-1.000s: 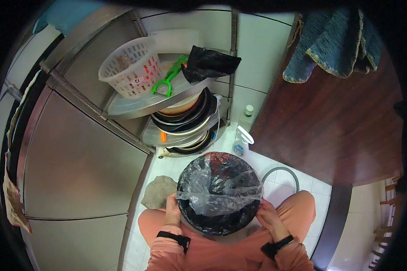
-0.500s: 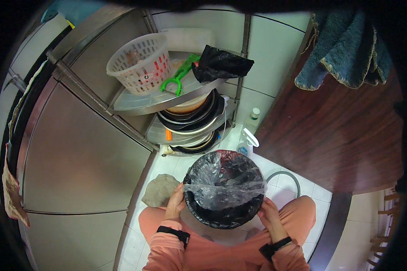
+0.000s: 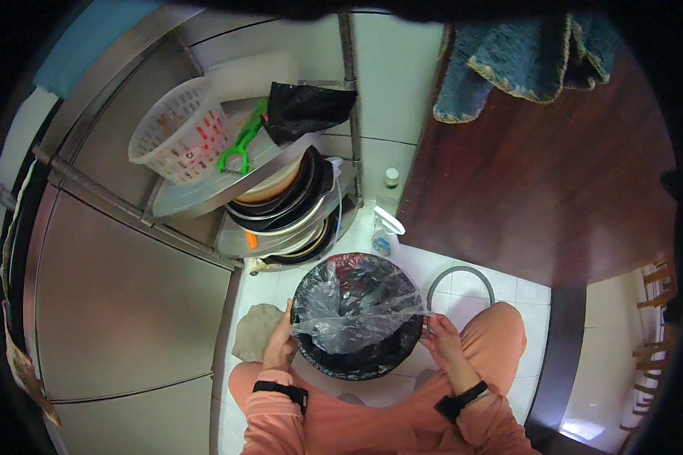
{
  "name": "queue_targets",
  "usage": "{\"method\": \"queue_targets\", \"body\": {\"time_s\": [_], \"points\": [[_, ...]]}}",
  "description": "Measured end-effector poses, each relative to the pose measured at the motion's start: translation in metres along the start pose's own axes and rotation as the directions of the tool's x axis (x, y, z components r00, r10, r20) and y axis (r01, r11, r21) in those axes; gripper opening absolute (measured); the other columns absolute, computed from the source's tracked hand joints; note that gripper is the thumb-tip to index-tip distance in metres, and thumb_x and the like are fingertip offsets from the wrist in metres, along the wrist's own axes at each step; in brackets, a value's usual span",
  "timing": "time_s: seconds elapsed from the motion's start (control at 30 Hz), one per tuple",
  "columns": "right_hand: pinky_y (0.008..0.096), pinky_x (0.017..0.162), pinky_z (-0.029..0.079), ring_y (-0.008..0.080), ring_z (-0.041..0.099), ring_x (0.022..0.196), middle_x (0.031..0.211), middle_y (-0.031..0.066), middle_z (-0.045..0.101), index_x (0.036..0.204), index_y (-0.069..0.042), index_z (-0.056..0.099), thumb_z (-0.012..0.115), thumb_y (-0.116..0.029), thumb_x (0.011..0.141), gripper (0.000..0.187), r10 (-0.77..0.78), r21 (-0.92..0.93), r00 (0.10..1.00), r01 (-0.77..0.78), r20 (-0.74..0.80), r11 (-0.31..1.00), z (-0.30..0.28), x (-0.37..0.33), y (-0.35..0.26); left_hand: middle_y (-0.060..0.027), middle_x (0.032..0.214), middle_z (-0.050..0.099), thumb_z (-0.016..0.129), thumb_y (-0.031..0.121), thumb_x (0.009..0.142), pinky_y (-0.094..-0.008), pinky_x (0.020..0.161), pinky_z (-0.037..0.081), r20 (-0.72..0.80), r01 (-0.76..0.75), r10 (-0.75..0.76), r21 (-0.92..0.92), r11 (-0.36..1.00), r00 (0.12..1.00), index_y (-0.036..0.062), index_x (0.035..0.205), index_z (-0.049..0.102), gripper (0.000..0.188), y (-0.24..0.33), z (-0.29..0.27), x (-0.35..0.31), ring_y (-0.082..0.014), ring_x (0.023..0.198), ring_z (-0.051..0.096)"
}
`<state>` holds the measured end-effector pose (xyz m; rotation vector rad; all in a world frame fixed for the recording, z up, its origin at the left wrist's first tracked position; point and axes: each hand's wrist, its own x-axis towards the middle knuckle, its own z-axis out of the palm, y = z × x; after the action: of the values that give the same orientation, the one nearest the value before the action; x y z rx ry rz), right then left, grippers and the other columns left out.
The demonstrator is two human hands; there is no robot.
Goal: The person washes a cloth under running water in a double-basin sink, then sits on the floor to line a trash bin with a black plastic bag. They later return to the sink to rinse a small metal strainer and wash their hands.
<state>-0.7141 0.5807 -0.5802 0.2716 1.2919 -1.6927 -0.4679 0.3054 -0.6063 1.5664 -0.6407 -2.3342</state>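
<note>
A round bin (image 3: pixel 334 365) lined with a black plastic bag stands on the floor between my knees. A strip of clear, crinkled plastic film (image 3: pixel 349 327) stretches across its mouth, with something reddish at the far inner side. My left hand (image 3: pixel 281 345) grips the bin's left side, its fingers partly hidden behind the wall. On the right, my right hand (image 3: pixel 443 338) pinches the bag's edge beside the rim, near the end of the film. A grey ring (image 3: pixel 492 282) lies on the tiles just beyond my right knee.
Ahead stands a metal corner rack with a white basket (image 3: pixel 178 136), a green peeler (image 3: pixel 239 155), a black bag (image 3: pixel 307 110) and stacked pans (image 3: pixel 281 208). A spray bottle (image 3: pixel 383 239) is behind the bin. A grey cloth (image 3: pixel 256 332) lies left; a wooden panel (image 3: pixel 524 182) rises right.
My view has turned, so the rack and panel appear shifted left. The bin sits slightly further left in view, with both hands still at its sides. The film still spans its mouth.
</note>
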Motion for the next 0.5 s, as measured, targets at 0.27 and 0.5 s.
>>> {"method": "queue_targets", "body": {"time_s": [0.27,0.5], "points": [[0.0284,0.068,0.052,0.0129,0.059,0.082,0.095,0.0009,0.059,0.102,-0.012,0.050,0.048,-0.021,0.097,0.010,-0.198,0.018,0.977,0.198,0.082,0.980,0.020,-0.007,0.009,-0.0134,0.107,0.062,0.055,0.062,0.082,-0.0419,0.080,0.050,-0.041,-0.117,0.110,-0.292,0.949,0.993,0.0014,0.115,0.056,0.069,-0.034,-0.039,0.041,-0.0278,0.091,0.060],[0.0229,0.072,0.044,0.0097,0.052,0.084,0.095,0.0033,0.056,0.102,-0.003,0.053,0.047,-0.010,0.096,0.011,-0.434,-0.444,0.875,0.483,0.214,0.755,0.029,-0.025,-0.001,-0.0126,0.101,0.065,0.050,0.063,0.084,-0.0397,0.083,0.050,0.136,-0.040,0.098,-0.380,0.924,0.986,0.0040,0.111,0.060,0.065,-0.037,-0.033,0.027,-0.0272,0.089,0.061]]}}
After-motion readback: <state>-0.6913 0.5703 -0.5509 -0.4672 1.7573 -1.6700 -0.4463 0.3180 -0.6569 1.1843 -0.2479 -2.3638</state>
